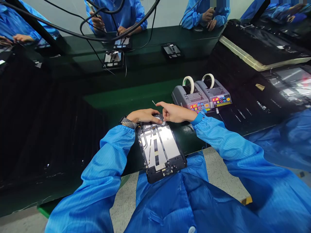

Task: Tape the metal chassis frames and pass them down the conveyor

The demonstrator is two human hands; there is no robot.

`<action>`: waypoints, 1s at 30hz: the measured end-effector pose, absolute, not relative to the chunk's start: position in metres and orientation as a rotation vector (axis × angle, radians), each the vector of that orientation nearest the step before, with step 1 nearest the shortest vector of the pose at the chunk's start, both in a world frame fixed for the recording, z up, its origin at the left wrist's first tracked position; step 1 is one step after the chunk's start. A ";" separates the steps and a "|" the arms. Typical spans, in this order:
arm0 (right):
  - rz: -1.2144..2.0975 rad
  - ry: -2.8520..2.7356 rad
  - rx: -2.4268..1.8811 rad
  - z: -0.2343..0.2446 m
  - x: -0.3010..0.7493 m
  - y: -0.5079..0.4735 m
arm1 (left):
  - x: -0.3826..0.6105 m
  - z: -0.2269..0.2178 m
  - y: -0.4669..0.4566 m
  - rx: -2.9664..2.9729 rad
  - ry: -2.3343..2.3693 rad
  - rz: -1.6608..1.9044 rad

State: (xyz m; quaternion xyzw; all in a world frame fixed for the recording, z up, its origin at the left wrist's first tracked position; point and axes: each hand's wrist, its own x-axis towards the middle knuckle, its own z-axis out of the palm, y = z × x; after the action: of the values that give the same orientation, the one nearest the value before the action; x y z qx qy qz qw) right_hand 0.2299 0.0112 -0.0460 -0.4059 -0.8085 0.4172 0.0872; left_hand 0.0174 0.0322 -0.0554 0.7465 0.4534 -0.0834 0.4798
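Observation:
An opened tablet point(173, 142) lies with its inner side up, showing silvery panels, dark flex cables and a black frame. Its near end reaches past the table's front edge. Across its far end rests my left hand point(144, 116), thumb and forefinger apart and pressing on the parts there. Beside it my right hand point(173, 113) has its forefinger stretched out, with a thin white tape strip point(154, 103) at the fingertip. The other right fingers are curled down at the tablet's far edge, by a small white piece point(164, 123); what they touch is partly hidden.
Two grey tape dispensers point(190, 98) point(215, 92) with lit red displays stand to the right, white rolls on top. More opened tablets point(113, 59) point(172, 50) lie across the dark green table point(136, 92). Black cables point(97, 38) hang ahead. Co-workers in blue sit opposite.

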 end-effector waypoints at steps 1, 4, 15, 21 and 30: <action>1.239 -2.412 -1.215 -0.046 0.229 0.011 | 0.017 -0.055 0.032 1.824 1.109 -0.204; 1.217 -2.431 -1.241 -0.045 0.227 0.011 | 0.017 -0.057 0.033 1.837 1.121 -0.201; 0.843 -2.675 -1.593 -0.022 0.206 -0.001 | 0.014 -0.066 0.038 1.824 1.033 -0.148; 0.737 -2.722 -1.716 -0.017 0.197 0.000 | 0.014 -0.068 0.040 1.834 1.011 -0.128; 0.783 -2.562 -1.764 -0.012 0.221 0.026 | 0.016 -0.055 0.033 1.757 1.092 -0.208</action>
State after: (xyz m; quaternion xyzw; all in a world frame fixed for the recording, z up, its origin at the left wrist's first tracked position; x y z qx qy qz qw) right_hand 0.2214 0.0265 -0.0118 -0.5497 -0.7982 0.2440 -0.0333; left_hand 0.0164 0.0334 -0.0548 0.7286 0.4529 -0.0861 0.5065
